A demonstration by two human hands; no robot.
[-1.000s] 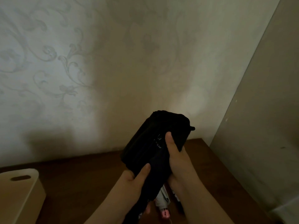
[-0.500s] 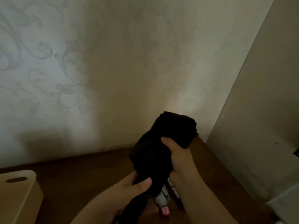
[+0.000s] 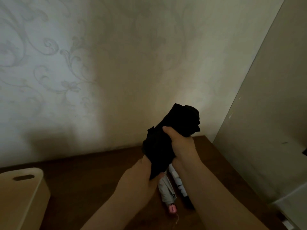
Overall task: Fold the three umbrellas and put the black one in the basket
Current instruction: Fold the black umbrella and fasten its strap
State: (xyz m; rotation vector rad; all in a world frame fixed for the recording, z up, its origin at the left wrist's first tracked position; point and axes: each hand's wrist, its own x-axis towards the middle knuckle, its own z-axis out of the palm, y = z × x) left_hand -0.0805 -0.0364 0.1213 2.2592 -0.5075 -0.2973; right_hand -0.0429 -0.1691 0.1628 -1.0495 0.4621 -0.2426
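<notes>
**Q:** Nearest the camera, what is happening?

**A:** Two bare forearms reach up from the bottom edge. The left hand (image 3: 147, 170) is wrapped round the lower end of the black umbrella (image 3: 167, 141), though its fingers are hidden behind the cloth. The right hand (image 3: 178, 141) grips the umbrella higher up, thumb curled over the bunched fabric. The umbrella is held in the air, tilted up and to the right.

**Q:** What lies around the umbrella?

**A:** Below it, on the brown table (image 3: 93, 178), two folded umbrellas lie side by side: a grey one (image 3: 166, 191) with a pink handle end, and a white one (image 3: 178, 181) with black markings. Well to the left of the black umbrella stands the pale basket (image 3: 23, 193) with a slot handle. Behind the umbrella is patterned wallpaper (image 3: 66, 67); to its right, a plain panel (image 3: 265, 105).

**Q:** How should this step be done well?

**A:** Probably by twisting the cloth snugly one way while the lower hand holds firm, so that no folds bulge before it is carried left to the basket.

**Q:** What has changed in the last second?

**A:** The bundle looks narrower and more tightly squeezed, the right thumb sits higher on it, and the left thumb, earlier showing across the front, is now out of sight.
</notes>
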